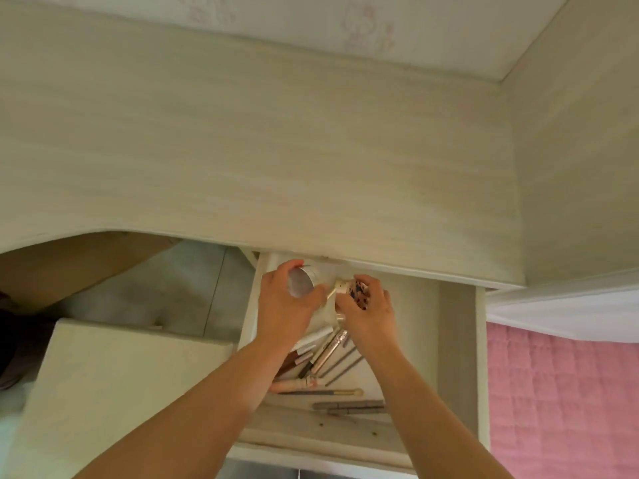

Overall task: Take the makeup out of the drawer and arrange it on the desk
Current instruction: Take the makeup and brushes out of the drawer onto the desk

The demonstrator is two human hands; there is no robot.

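Open drawer (pixel 456 340) – both hands gripping compacts

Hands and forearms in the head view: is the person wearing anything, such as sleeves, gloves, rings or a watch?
Nothing worn shows. The left hand and right hand are bare, with no gloves. Both forearms are uncovered all the way to the bottom edge, so no sleeves appear. No watch, bracelet or ring is visible, though the picture is soft.
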